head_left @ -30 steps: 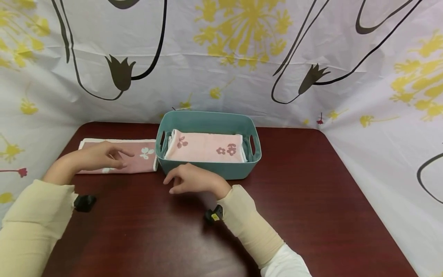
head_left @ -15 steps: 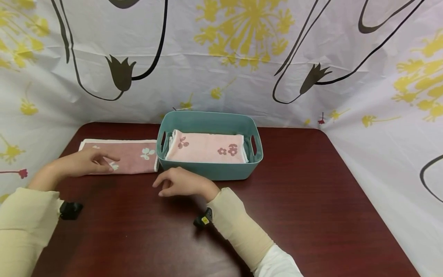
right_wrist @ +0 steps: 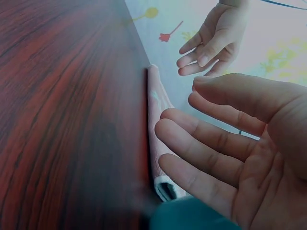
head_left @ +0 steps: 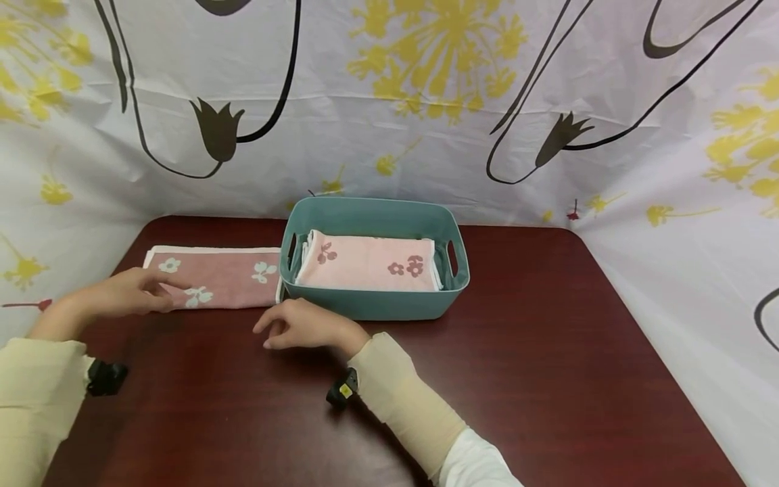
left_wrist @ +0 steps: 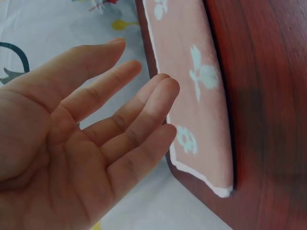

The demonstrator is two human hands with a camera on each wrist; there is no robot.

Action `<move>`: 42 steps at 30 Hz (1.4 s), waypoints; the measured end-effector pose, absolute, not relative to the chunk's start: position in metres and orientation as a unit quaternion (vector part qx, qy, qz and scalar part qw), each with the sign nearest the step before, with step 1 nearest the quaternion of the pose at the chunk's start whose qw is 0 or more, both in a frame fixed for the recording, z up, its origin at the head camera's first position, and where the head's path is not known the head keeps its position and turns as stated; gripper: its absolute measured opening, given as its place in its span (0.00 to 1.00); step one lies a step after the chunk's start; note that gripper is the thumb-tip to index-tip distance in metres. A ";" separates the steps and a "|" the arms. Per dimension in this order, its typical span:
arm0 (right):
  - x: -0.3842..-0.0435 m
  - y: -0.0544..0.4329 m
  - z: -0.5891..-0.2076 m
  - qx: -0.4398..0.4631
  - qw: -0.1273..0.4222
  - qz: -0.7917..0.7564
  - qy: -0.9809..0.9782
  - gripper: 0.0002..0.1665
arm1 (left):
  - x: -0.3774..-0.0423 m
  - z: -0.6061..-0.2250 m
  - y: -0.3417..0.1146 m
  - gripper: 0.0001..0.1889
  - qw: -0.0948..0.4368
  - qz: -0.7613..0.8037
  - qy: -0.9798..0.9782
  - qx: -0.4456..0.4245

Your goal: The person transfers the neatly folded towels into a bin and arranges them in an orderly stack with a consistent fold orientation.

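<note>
A folded dusty-pink towel (head_left: 231,274) with white flowers and a white edge lies flat on the table, left of the teal basket. My left hand (head_left: 130,292) hovers over its left end with loosely bent fingers and nothing in them; the left wrist view shows the bare palm and the towel (left_wrist: 196,96) beyond the fingertips. In front of the basket's left corner is my right hand (head_left: 307,325), fingers relaxed and holding nothing. The right wrist view has the towel's folded end (right_wrist: 165,187) close past the fingertips. A lighter pink folded towel (head_left: 371,264) lies inside the basket.
The teal basket (head_left: 371,306) with handle holes stands at the back middle of the dark red table (head_left: 548,352), its left side right at the towel's end. A flower-printed white cloth (head_left: 377,101) hangs behind and along both sides.
Both hands have drifted left and slightly toward the person, the left one uncovering more of the dusty-pink towel. Towels and basket have stayed in place; the head view has shifted slightly.
</note>
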State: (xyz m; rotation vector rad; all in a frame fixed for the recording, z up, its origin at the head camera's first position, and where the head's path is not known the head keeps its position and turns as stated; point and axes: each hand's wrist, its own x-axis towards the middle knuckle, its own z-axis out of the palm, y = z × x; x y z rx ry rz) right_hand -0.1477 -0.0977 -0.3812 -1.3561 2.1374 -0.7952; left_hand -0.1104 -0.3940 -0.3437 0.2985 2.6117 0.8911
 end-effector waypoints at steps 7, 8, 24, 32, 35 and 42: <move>-0.148 -0.106 -0.385 -0.492 0.243 -0.312 0.776 0.17 | -0.107 -0.353 -0.412 0.21 0.189 0.330 0.921 0.087; -0.148 -0.107 -0.385 -0.491 0.242 -0.314 0.776 0.18 | -0.107 -0.355 -0.415 0.21 0.188 0.332 0.920 0.087; -0.149 -0.132 -0.395 -0.445 0.205 -0.321 0.811 0.18 | -0.109 -0.363 -0.442 0.22 0.188 0.303 0.932 0.059; -0.152 -0.143 -0.402 -0.441 0.180 -0.329 0.815 0.18 | -0.113 -0.367 -0.448 0.24 0.195 0.307 0.931 0.038; -0.154 -0.147 -0.405 -0.434 0.181 -0.334 0.817 0.19 | -0.115 -0.367 -0.451 0.24 0.191 0.300 0.934 0.034; -0.161 -0.156 -0.409 -0.424 0.163 -0.328 0.828 0.21 | -0.123 -0.372 -0.458 0.25 0.191 0.304 0.933 0.027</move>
